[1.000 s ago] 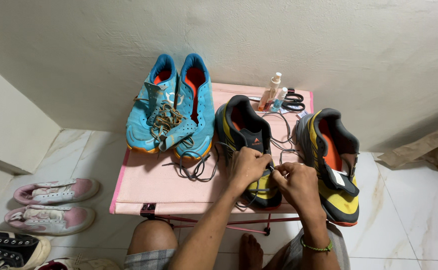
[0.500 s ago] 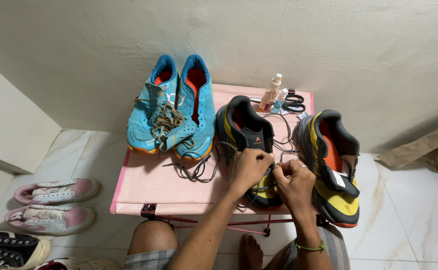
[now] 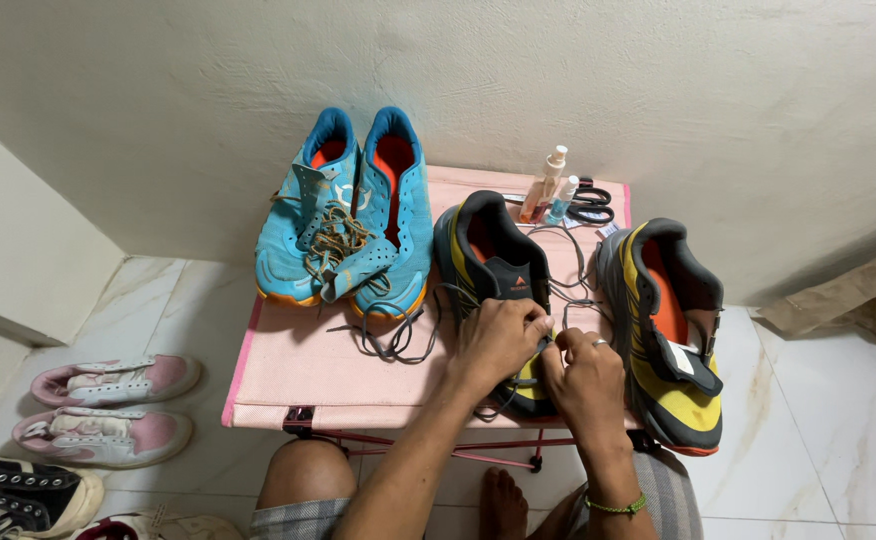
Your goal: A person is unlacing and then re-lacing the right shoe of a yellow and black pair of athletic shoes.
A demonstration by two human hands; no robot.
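Both hands low over the front half of a black and yellow shoe [image 3: 493, 270] near the front edge of the pink desk [image 3: 308, 370], toe toward the person. Left hand [image 3: 498, 338] laid across the shoe's lacing, fingers [image 3: 533, 322] curled and pinched on a dark lace [image 3: 398, 340] at the eyelets. Right hand [image 3: 586, 378] just beside it, touching it, fingers pressed together on the same lace; ring on one finger, green band at the wrist. Loose lace trailing leftward in loops over the bare desk top, more of it running back toward the rear edge.

Matching second shoe [image 3: 668, 330] at the right edge of the desk, tongue flopped open, well clear of both hands. Pair of blue shoes [image 3: 348, 215] at the rear left corner, side by side, toes overhanging, with a tangle of laces on top. At the rear edge by the wall: two small bottles [image 3: 550, 188] upright, and black scissors [image 3: 590, 205] just beside them.

On the floor left of the desk: two pink and white sneakers [image 3: 108, 405], and a black and white sneaker [image 3: 18, 490] at the bottom corner.
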